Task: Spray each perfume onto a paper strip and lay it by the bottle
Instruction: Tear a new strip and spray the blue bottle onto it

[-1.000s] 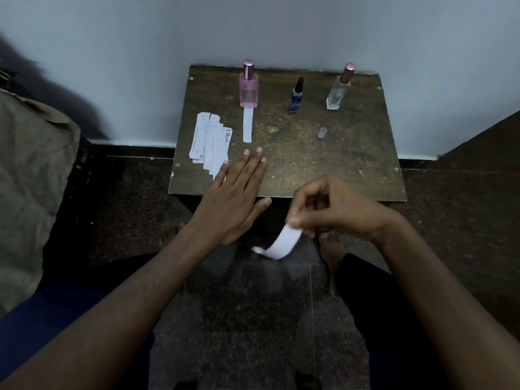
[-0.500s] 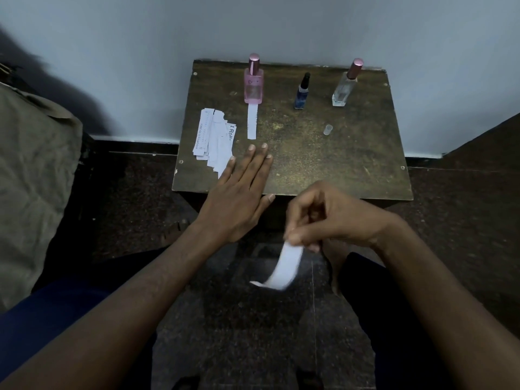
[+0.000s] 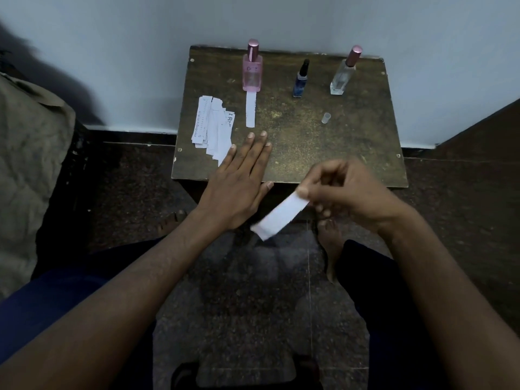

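Observation:
Three bottles stand along the back of a small brown table [image 3: 323, 153]: a pink perfume bottle [image 3: 252, 70], a small dark blue bottle [image 3: 300, 79] without a cap, and a clear bottle [image 3: 343, 73] with a pink cap. One paper strip [image 3: 250, 109] lies flat in front of the pink bottle. A pile of paper strips [image 3: 213, 128] sits at the table's left. My right hand [image 3: 346, 192] pinches a white paper strip [image 3: 280, 215] in the air in front of the table. My left hand [image 3: 239, 181] lies flat, fingers spread, on the table's front edge.
A small clear cap [image 3: 326, 118] lies on the table below the blue and clear bottles. A pale wall rises right behind the table. A grey-beige cloth [image 3: 28, 170] hangs at the left. Dark stone floor and my bare feet are below.
My right hand has lifted and swung the held strip from hanging downward to slanting up and to the right. My left hand stays flat on the table edge.

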The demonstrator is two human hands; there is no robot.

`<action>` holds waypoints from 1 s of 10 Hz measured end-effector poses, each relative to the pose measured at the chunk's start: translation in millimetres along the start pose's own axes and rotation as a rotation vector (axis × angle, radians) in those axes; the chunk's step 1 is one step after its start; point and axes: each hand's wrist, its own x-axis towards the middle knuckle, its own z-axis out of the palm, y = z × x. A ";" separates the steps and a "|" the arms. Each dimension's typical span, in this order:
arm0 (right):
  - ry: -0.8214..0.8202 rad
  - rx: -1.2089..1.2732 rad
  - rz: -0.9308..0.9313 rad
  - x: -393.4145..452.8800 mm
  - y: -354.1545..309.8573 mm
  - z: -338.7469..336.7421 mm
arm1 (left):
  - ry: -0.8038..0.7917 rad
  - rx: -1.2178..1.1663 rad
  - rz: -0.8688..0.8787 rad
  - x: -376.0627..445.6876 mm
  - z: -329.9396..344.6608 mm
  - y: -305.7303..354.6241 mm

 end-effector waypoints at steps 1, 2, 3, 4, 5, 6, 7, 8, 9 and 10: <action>0.056 0.637 -0.146 -20.9 -13.6 16.8 | -0.010 -0.004 0.006 -0.9 -2.2 0.7; 0.407 0.152 0.055 -31.4 0.8 30.9 | 0.000 -0.008 0.000 -1.4 -2.8 1.5; 0.569 -0.930 0.263 -31.3 18.6 30.8 | 0.011 0.002 -0.010 -1.3 -0.4 2.7; 0.439 -0.237 0.088 -30.3 9.3 27.6 | 0.006 0.030 -0.017 -0.2 0.1 2.5; -0.006 0.762 -0.092 -28.6 -7.2 28.3 | 0.037 0.035 -0.001 -1.6 0.2 2.7; 0.003 0.663 0.027 -21.0 -7.5 22.5 | 0.039 0.020 -0.029 -1.1 0.0 4.9; 0.272 -0.727 0.236 -14.9 4.1 12.8 | 0.058 0.013 -0.021 -0.9 1.8 5.1; 0.177 -0.616 0.159 -19.4 2.9 1.5 | 0.092 0.026 -0.006 -1.1 5.1 2.5; 0.062 0.114 0.040 -25.2 9.5 7.3 | 0.080 0.018 -0.005 0.0 4.6 2.1; 0.125 0.410 0.127 -19.3 19.6 3.2 | 0.071 0.024 0.000 -0.1 3.9 0.9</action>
